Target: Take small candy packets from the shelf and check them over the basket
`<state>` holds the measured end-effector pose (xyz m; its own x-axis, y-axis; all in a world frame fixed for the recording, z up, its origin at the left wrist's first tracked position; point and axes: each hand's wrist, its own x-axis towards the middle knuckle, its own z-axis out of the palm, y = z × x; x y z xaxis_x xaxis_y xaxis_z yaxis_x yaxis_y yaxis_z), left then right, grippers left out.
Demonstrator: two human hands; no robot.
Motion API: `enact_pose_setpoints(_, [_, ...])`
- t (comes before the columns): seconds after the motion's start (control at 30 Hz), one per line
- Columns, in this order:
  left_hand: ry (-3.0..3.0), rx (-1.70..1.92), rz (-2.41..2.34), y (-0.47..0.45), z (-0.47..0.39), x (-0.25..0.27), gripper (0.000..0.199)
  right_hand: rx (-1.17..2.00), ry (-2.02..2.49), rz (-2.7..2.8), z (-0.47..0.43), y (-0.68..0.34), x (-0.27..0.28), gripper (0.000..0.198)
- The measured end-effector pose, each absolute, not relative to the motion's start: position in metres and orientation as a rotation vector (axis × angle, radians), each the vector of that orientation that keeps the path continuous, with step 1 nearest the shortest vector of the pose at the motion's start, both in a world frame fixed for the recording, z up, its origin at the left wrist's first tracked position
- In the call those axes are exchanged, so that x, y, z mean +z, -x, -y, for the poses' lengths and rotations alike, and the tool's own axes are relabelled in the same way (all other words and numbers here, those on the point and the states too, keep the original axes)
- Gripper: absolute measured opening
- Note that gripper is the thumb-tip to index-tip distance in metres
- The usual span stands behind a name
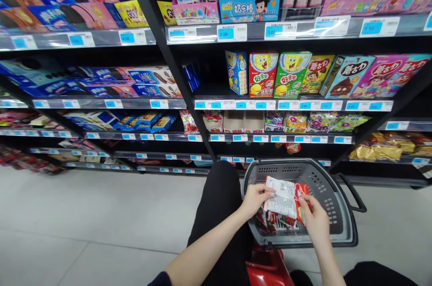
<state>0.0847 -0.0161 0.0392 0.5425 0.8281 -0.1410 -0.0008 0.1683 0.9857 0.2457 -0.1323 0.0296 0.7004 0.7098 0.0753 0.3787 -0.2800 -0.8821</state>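
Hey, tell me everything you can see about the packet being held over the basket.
The packet is a flat, shiny, slightly crinkled pouch, apparently plastic film, with whitish panels and red along its right side. Its print is too small to read. The left hand grips its left edge and the right hand its right. It's over the grey basket; whether it touches the packages beneath is unclear.

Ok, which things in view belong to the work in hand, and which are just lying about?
In use:
red-and-white packet, in left hand and right hand
grey basket beneath

Just around, on shelves:
green box
red box
gold packs
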Motion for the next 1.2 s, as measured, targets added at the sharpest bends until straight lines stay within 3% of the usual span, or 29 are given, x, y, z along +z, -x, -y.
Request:
enact_pose_setpoints(0.33, [-1.106,0.833,-0.892,-0.091,0.019,0.040,0.022,0.466,1.869,0.829,0.125,-0.240,0.030,0.037])
enact_pose_setpoints(0.5, [-0.856,0.722,-0.757,-0.088,0.019,0.038,0.032,0.734,1.550,0.662,0.127,-0.245,0.023,0.031])
enact_pose_setpoints(0.7, [-0.694,0.506,-0.736,-0.078,0.013,0.032,0.018,1.087,1.289,0.380,0.134,-0.243,0.031,0.026])
enact_pose_setpoints(0.87, [-0.539,0.400,-0.520,-0.071,0.006,0.044,0.034,1.146,1.054,0.358,0.140,-0.245,0.044,0.039])
enact_pose_setpoints(0.97, [-0.616,0.396,-0.508,-0.072,0.007,0.047,0.036,1.134,1.019,0.324,0.138,-0.246,0.043,0.046])
enact_pose_setpoints(1.1, [-0.849,0.372,-0.666,-0.077,0.008,0.037,0.026,1.095,1.126,0.093,0.132,-0.240,0.037,0.036])
enact_pose_setpoints(1.2, [-1.092,0.340,-0.793,-0.076,0.007,0.027,0.029,1.128,1.249,0.075,0.132,-0.239,0.029,0.033])
